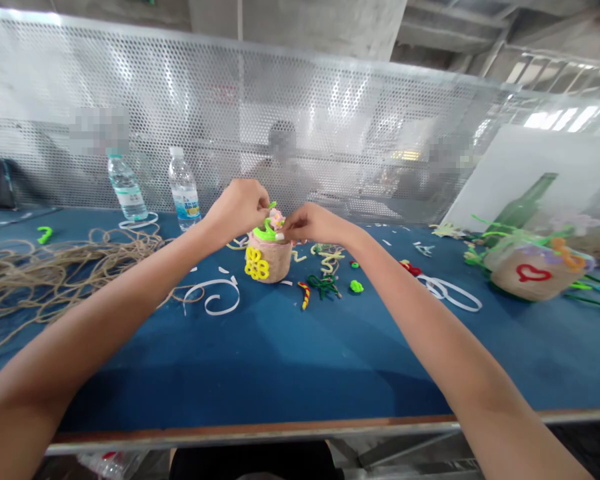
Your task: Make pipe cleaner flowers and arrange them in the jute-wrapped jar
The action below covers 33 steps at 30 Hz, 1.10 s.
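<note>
A small round twine-wrapped basket [279, 261] stands upright on the blue table, with a yellow pipe-cleaner flower [257, 264] on its front. Bright green pipe cleaner [266, 233] and a pink flower [276, 218] show at its top. From the left, my left hand [247, 202] reaches over the rim, its fingers closed in a pinch at the green pipe cleaner. My right hand [307, 223] comes in from the other side, fingers pinched together at the rim by the pink flower. A small white spot shows at its fingertips; what they hold is hidden.
Loose twine [80, 267] covers the table's left side. Behind stand two water bottles [184, 190] [129, 190] before a perforated metal screen [330, 133]. White strips [223, 310], a red-yellow twisted piece [305, 295] and green scraps [356, 287] lie around. Another basket [535, 273] with a red heart is right.
</note>
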Each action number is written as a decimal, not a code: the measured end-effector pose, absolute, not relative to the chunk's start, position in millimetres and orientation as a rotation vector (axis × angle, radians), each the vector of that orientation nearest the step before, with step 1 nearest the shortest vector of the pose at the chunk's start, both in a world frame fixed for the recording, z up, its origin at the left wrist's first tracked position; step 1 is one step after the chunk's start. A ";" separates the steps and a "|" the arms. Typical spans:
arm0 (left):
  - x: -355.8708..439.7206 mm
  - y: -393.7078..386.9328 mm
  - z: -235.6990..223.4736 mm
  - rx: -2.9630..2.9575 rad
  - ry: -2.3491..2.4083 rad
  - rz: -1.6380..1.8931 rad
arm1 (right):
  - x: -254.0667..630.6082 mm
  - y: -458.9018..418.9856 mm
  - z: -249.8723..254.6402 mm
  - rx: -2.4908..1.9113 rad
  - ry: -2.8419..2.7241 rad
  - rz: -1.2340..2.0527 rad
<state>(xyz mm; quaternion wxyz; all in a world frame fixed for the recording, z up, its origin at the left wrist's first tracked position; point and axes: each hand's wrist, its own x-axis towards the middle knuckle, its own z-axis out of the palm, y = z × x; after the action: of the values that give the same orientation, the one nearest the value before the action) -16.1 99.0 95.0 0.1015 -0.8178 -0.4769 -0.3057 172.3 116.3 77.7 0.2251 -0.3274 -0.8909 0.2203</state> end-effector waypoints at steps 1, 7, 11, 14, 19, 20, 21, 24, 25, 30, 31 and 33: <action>-15.8 98.5 94.7 -2.413 -1.403 -0.919 | 172.7 116.9 77.2 -0.898 -2.445 0.633; -17.8 105.1 95.1 -2.672 -1.381 -1.026 | 175.6 121.0 74.1 -0.872 -2.404 0.744; -23.2 115.3 92.5 -2.960 -1.312 -1.145 | 177.6 126.8 70.1 -0.869 -2.377 0.803; -28.4 123.5 88.1 -3.166 -1.210 -1.209 | 178.4 131.6 66.2 -0.878 -2.345 0.840; -34.3 132.3 81.4 -3.341 -1.052 -1.298 | 177.4 137.7 60.7 -0.886 -2.317 0.856; -34.4 133.4 80.2 -3.350 -1.030 -1.301 | 176.9 138.2 60.0 -0.886 -2.309 0.855; -34.0 134.3 78.9 -3.355 -1.010 -1.285 | 176.5 138.4 59.6 -0.886 -2.302 0.857; -31.0 136.3 74.8 -3.335 -0.959 -1.242 | 175.6 137.4 59.3 -0.887 -2.290 0.883; -29.9 136.6 73.5 -3.321 -0.948 -1.248 | 175.5 136.8 59.5 -0.892 -2.288 0.893; -28.2 131.3 76.7 -3.319 -0.891 -1.135 | 176.5 136.8 59.4 -0.888 -2.309 0.843; -29.0 128.8 79.5 -3.297 -0.872 -1.066 | 176.8 137.0 59.2 -0.886 -2.315 0.828; -30.7 123.7 86.0 -3.191 -0.805 -0.959 | 177.0 137.2 58.9 -0.880 -2.314 0.824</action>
<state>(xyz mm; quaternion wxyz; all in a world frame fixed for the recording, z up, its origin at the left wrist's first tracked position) -30.7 123.7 86.0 -0.1428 -0.9214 -0.2324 -0.2769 177.0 137.2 58.9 0.2631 -0.3253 -0.8557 0.3045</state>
